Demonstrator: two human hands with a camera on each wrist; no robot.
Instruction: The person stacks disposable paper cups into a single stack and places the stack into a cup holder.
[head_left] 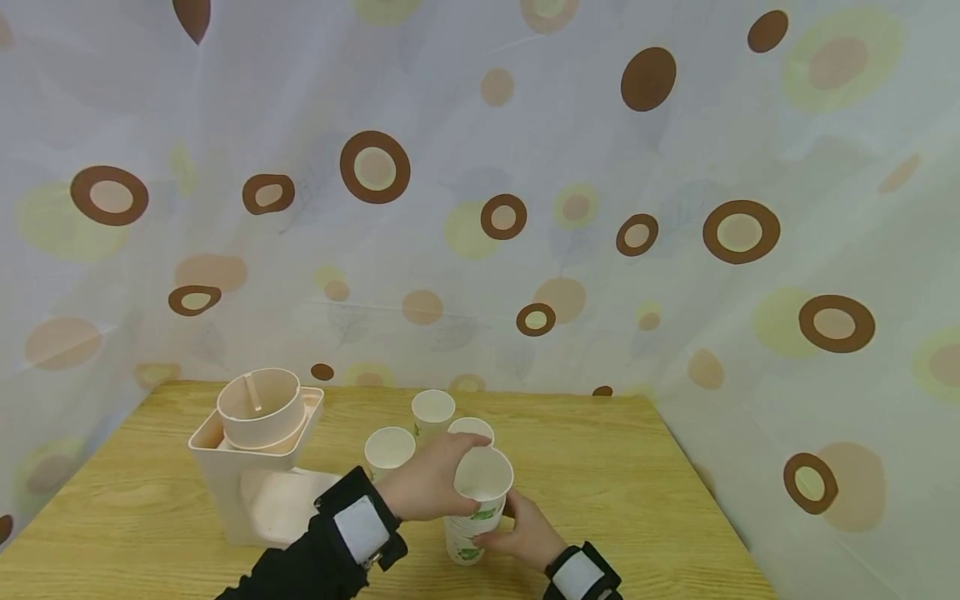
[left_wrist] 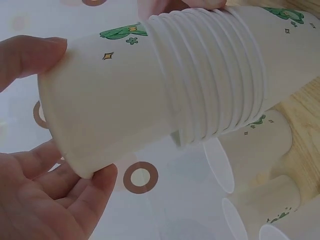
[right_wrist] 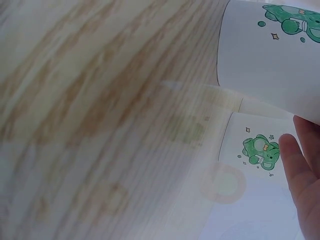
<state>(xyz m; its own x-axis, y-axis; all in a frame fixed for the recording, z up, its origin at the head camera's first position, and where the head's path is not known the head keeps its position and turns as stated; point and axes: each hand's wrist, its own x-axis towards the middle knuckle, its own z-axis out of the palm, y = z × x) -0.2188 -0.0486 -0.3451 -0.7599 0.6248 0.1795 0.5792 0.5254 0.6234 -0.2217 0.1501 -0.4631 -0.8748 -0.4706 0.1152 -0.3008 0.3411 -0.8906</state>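
A stack of nested white paper cups (left_wrist: 215,75) with green cartoon prints stands upright on the wooden table, slightly tilted in the head view. My left hand (head_left: 426,482) holds the top cup (left_wrist: 110,100) near its rim, thumb on one side and fingers on the other. That cup rises well clear of the closely packed rims below it. Lower down, my right hand (head_left: 527,532) grips the stack from the right, its fingers partly hidden behind the cups. Three single paper cups (head_left: 433,407) stand open side up just beyond my left hand, one partly covered by it.
At the left of the table (head_left: 600,467) stands a cream plastic holder (head_left: 213,475) with a round cup-shaped container (head_left: 262,425) on top. A white patterned sheet (head_left: 450,275) hangs behind the table and along its sides.
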